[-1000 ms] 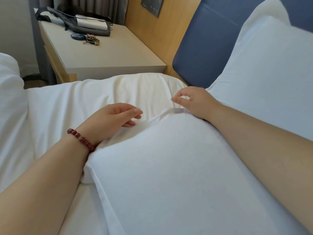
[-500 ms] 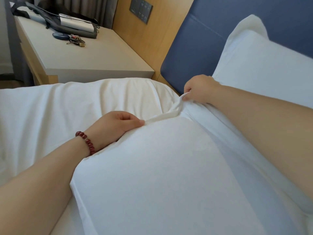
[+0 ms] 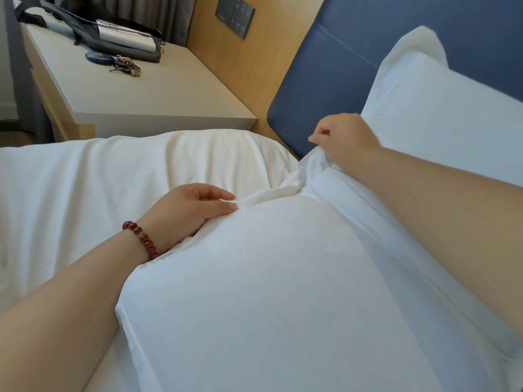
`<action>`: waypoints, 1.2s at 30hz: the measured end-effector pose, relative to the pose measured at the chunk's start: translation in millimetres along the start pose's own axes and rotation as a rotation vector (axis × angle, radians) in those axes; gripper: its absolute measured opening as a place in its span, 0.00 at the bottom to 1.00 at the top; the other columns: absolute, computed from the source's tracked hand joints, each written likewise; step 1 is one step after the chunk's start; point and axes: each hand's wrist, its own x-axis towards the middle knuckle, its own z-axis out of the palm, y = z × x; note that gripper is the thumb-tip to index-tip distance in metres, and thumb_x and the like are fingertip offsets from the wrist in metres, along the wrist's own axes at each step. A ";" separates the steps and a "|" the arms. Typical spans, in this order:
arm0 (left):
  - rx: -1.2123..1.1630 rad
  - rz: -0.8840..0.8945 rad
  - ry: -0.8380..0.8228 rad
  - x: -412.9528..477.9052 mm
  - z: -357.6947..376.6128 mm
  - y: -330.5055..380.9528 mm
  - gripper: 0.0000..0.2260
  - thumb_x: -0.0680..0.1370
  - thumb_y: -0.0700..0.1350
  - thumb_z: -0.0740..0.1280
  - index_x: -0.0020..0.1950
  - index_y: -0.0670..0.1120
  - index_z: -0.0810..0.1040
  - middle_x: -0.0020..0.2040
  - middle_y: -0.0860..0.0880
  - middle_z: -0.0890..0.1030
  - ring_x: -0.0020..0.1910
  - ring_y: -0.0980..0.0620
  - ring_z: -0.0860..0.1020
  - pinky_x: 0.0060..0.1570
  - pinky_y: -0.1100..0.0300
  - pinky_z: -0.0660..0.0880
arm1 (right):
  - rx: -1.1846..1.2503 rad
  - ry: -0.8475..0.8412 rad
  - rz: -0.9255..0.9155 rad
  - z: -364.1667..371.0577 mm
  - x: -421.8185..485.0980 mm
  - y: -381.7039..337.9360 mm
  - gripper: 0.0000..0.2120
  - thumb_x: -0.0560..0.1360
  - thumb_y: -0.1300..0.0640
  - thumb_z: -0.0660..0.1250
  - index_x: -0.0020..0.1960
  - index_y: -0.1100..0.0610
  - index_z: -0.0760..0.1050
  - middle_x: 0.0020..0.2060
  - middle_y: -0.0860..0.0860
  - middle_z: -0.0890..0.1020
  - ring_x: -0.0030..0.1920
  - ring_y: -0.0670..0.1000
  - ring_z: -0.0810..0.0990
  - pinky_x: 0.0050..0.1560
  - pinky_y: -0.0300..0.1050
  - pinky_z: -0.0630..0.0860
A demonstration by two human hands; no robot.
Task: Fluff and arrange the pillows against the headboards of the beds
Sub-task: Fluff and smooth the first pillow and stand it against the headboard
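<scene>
My left hand [image 3: 195,210] lies on the far edge of the big white pillow [image 3: 268,292] in front of me, thumb and fingers curled together and pinching a fold of its case. My right hand [image 3: 343,138] is closed in a loose fist on the corner of the same case, holding the cloth up just in front of the lower edge of the blue headboard [image 3: 353,66]. Between my two hands the loose edge of the case bunches into a ridge. The pillow lies flat on the white sheet [image 3: 85,188], its near end running under my forearms, and its far corner is close to the headboard but not leaning on it. A second pillow [image 3: 452,114] stands propped against the headboard behind my right arm. A red bead bracelet [image 3: 141,240] sits on my left wrist. Past the bed is a pale bedside table [image 3: 158,97] with a bunch of keys [image 3: 124,65] and a black bag [image 3: 113,38] on it, and a dark switch panel [image 3: 235,17] is set in the wooden wall.
</scene>
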 end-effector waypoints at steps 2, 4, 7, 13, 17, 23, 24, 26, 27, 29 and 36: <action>-0.144 0.009 0.027 0.0 -2.5 3.9 0.05 0.76 0.45 0.71 0.51 0.51 0.84 0.31 0.53 0.77 0.26 0.55 0.72 0.24 0.67 0.69 | 0.102 0.030 -0.038 -5.5 -5.7 -3.5 0.17 0.79 0.49 0.63 0.41 0.62 0.76 0.38 0.57 0.80 0.43 0.58 0.77 0.46 0.53 0.75; -0.179 0.012 0.013 -2.3 -5.1 8.4 0.06 0.77 0.44 0.70 0.52 0.51 0.83 0.34 0.52 0.75 0.29 0.53 0.71 0.25 0.66 0.71 | 0.183 0.050 -0.068 -8.3 -19.0 -8.9 0.18 0.80 0.49 0.62 0.41 0.62 0.75 0.37 0.57 0.79 0.42 0.57 0.77 0.46 0.51 0.74; -0.021 0.068 -0.038 -11.8 -3.4 19.2 0.05 0.77 0.46 0.69 0.50 0.53 0.84 0.33 0.58 0.79 0.32 0.60 0.75 0.29 0.69 0.72 | 0.338 0.071 -0.030 -8.2 -60.9 -9.0 0.13 0.79 0.47 0.63 0.44 0.55 0.79 0.40 0.46 0.82 0.44 0.47 0.78 0.45 0.31 0.72; 0.434 0.407 -0.074 -56.4 -10.8 64.6 0.09 0.76 0.59 0.63 0.50 0.64 0.82 0.45 0.62 0.83 0.46 0.57 0.80 0.48 0.55 0.77 | 0.367 -0.019 -0.001 -5.4 -161.5 0.4 0.07 0.78 0.50 0.67 0.52 0.48 0.82 0.53 0.42 0.82 0.60 0.40 0.76 0.60 0.28 0.64; 0.621 0.577 -0.276 -89.7 34.8 67.0 0.14 0.77 0.58 0.60 0.57 0.60 0.81 0.57 0.64 0.79 0.56 0.69 0.74 0.57 0.71 0.68 | 0.519 -0.059 0.139 -12.4 -198.8 1.4 0.10 0.77 0.49 0.68 0.57 0.46 0.81 0.56 0.36 0.79 0.61 0.31 0.72 0.58 0.19 0.61; 1.047 0.708 -0.215 -97.3 68.2 52.7 0.27 0.76 0.65 0.51 0.72 0.57 0.69 0.71 0.58 0.69 0.70 0.54 0.67 0.69 0.55 0.63 | 0.516 -0.096 0.222 -20.1 -255.9 5.4 0.17 0.79 0.47 0.64 0.67 0.42 0.74 0.65 0.33 0.70 0.63 0.28 0.64 0.58 0.16 0.54; 1.083 0.709 -0.214 -98.5 70.9 51.3 0.29 0.75 0.67 0.49 0.73 0.58 0.67 0.73 0.57 0.68 0.71 0.53 0.65 0.70 0.54 0.62 | 0.516 -0.084 0.229 -21.2 -268.1 6.7 0.18 0.79 0.47 0.63 0.68 0.41 0.73 0.66 0.32 0.69 0.65 0.29 0.63 0.60 0.17 0.53; 1.139 0.702 -0.200 -103.1 76.2 49.8 0.33 0.74 0.70 0.46 0.74 0.57 0.65 0.74 0.56 0.66 0.73 0.53 0.63 0.71 0.54 0.60 | 0.517 -0.064 0.247 -23.1 -291.3 7.9 0.18 0.79 0.46 0.62 0.69 0.40 0.72 0.68 0.32 0.67 0.69 0.30 0.62 0.65 0.21 0.52; 1.170 0.686 -0.196 -107.0 79.6 49.8 0.35 0.73 0.72 0.45 0.75 0.57 0.63 0.75 0.55 0.64 0.74 0.52 0.61 0.71 0.54 0.59 | 0.513 -0.058 0.250 -23.8 -302.8 8.2 0.18 0.79 0.46 0.61 0.69 0.40 0.71 0.69 0.32 0.66 0.71 0.32 0.61 0.66 0.22 0.52; 1.264 0.639 -0.195 -116.9 91.9 49.9 0.42 0.69 0.76 0.39 0.77 0.56 0.57 0.78 0.51 0.58 0.77 0.48 0.55 0.74 0.50 0.54 | 0.483 -0.042 0.235 -25.5 -323.3 9.1 0.19 0.80 0.47 0.60 0.71 0.41 0.69 0.71 0.34 0.64 0.73 0.34 0.58 0.69 0.25 0.50; 1.395 0.684 -0.147 -137.9 137.6 38.0 0.41 0.70 0.75 0.33 0.79 0.59 0.51 0.80 0.51 0.52 0.79 0.45 0.48 0.74 0.40 0.47 | 0.492 -0.079 0.243 -25.8 -387.7 10.8 0.21 0.82 0.42 0.50 0.74 0.38 0.56 0.78 0.39 0.53 0.77 0.38 0.44 0.77 0.45 0.43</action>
